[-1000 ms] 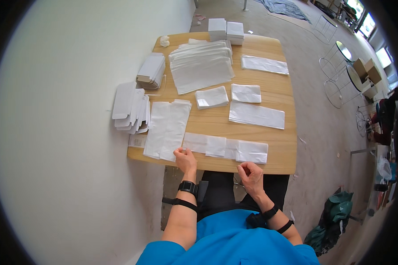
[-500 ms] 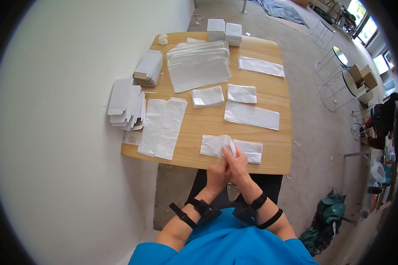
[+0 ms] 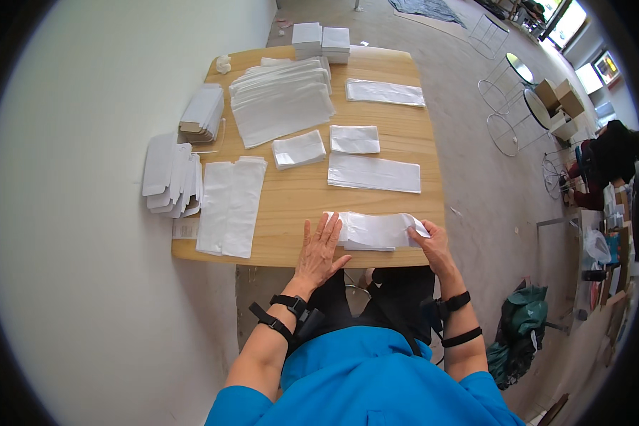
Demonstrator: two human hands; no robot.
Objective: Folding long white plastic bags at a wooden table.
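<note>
A long white folded strip of thin, paper-like sheet (image 3: 380,228) lies along the table's near edge, with another white layer beneath it. My left hand (image 3: 321,252) rests flat on its left end, fingers stretched out. Between the thumb and fingers of my right hand (image 3: 435,247) is the strip's right end, lifted and curled a little off the table. Beyond it lie a longer white strip (image 3: 373,174), a short folded white piece (image 3: 354,139) touching its upper edge, and another short folded stack (image 3: 299,149).
On the wooden table (image 3: 298,202) are a wide pile of white sheets (image 3: 280,103), a tall white sheet stack (image 3: 231,206), a far strip (image 3: 385,92) and white boxes (image 3: 307,40). Flattened white cartons (image 3: 172,176) hang over the left edge beside the wall. Round stools (image 3: 518,67) stand at right.
My hands have parted from their pinch together at the middle. The right one has drawn the strip's end out rightward, and the left now lies flat on the left end. The view has shifted.
</note>
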